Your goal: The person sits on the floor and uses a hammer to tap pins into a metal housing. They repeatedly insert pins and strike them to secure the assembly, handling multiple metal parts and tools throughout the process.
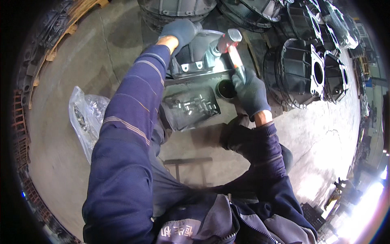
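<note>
Stood on the concrete floor [73, 61]: a row of black housings [302, 75] at right, well apart from a clear bag [85, 118] of small parts at left. Between them, a grey casting [199, 53], steadied from above by the gloved left hand [180, 31], curled over its top edge and pressing, not quite closed round anything. Just below the casting, a dark tray [191, 107] of short metal pins, with a round sleeve [226, 88] beside it. Gripped tight in the gloved right hand [251, 92], low on its orange handle: a hammer [229, 42], head raised just over the casting. Likely trouble: a glancing blow sliding toward the left fingers, so near the head; a low grip letting the hammer twist; a struck pin flying off, or the casting rocking under a hard hit.
</note>
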### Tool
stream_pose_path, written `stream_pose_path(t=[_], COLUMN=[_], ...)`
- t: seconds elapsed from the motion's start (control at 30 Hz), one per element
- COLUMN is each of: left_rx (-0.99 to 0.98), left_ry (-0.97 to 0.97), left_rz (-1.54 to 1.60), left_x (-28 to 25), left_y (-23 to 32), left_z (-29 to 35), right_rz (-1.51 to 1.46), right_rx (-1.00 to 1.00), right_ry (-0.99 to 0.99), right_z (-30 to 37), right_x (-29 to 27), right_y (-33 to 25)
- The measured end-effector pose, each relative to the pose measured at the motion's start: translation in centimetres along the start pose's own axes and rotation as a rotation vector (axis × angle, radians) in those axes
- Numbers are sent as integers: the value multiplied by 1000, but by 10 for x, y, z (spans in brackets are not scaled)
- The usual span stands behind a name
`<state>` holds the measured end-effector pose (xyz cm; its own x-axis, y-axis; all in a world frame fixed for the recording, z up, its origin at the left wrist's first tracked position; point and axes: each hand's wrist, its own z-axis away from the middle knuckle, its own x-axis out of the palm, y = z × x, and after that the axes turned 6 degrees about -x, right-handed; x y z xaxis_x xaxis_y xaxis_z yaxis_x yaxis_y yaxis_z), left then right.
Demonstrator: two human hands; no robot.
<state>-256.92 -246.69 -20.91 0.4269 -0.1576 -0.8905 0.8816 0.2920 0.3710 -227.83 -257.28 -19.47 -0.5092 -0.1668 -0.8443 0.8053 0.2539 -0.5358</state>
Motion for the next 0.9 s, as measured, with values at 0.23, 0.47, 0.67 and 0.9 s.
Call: stream_pose_path(t=[0.23, 0.47, 0.67, 0.9], left_rx=[41, 138, 32, -29], left_ry=[6, 127, 53, 50], left_rz=[-12, 25, 5, 179], left_x=[4, 15, 6, -8], left_y=[-1, -10, 1, 15], left_z=[-6, -15, 1, 30], right_rz=[-92, -144, -828, -1342], right_rx=[-160, -23, 299, 1042], right_ry=[231, 111, -48, -457], right_z=[3, 14, 107, 173], right_x=[-13, 10, 98, 240], right_y=[-9, 3, 21, 44])
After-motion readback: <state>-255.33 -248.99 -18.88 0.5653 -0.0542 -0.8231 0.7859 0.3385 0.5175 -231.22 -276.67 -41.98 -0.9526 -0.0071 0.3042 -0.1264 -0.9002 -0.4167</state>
